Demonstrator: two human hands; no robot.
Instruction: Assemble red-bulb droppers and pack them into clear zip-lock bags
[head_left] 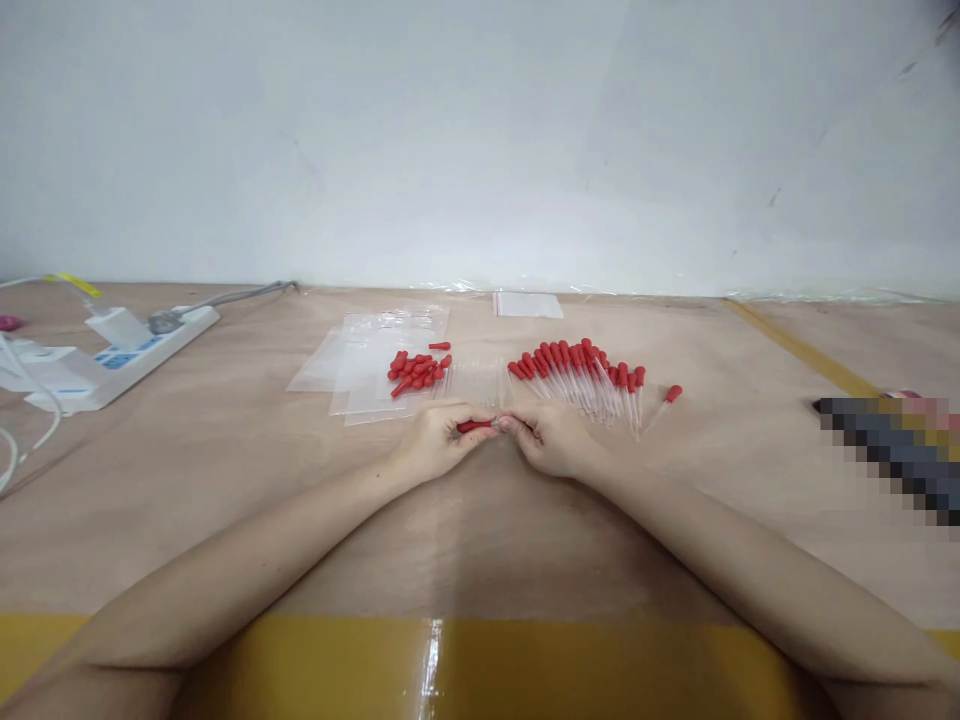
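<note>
A red bulb lies level above the front part of the bench, in the middle of the view. The left hand has it in a closed grip, thumb below and fingers above, with the red showing between them. The right hand meets it there, its grip pinched closed on a clear piece at the bulb's end; most of that piece is hidden.

Just beyond the hands, clear tubes lie side by side. To their left is a heap of loose red bulbs, one set apart behind it, on or beside overlapping clear plastic bags. To the right of the tubes, red-topped droppers fan out in a close row, bulbs away from the person, with a single dropper apart at the right end.

Farther back, a small white packet lies near the wall. A white power strip with plugs stands at far left, and a dark, pixelated object at far right.
</note>
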